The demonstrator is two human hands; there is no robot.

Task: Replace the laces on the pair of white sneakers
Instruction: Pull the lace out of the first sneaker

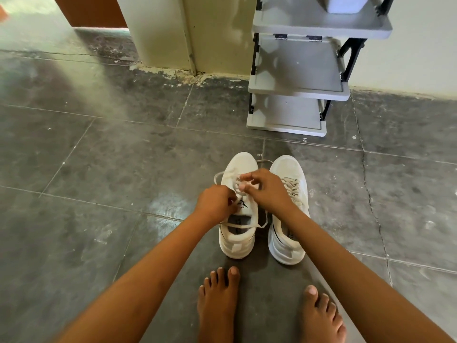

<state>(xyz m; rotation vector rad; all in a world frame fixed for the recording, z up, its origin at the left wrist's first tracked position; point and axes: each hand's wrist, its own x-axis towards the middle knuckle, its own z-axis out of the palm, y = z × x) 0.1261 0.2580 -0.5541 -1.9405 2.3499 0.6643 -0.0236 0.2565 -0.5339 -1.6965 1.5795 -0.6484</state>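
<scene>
Head camera, looking down: two bare feet (217,300) stand on the dark tile floor (99,169), and just beyond the toes a pair of white sneakers sits side by side, heels toward the person, toes toward the wall, so each shoe's long axis runs straight away from the body. Both arms reach over the left sneaker (238,233), the hands close together above its tongue. The left hand (216,203) is clenched on a strand of the lace (247,225) at the near side of the eyelet rows, while the right hand (265,189) pinches another part of the same lace a little farther up the shoe, toward the toe. Slack lace loops out over the left edge of the toe box and trails back across the open collar. The right sneaker (289,211), touching or nearly touching its mate, looks laced along its full length and lies under the right forearm, untouched. By these signs the work is on the left shoe, and any pull would run along its length. Farther off, a grey shoe rack (296,78) stands against the pale wall.
</scene>
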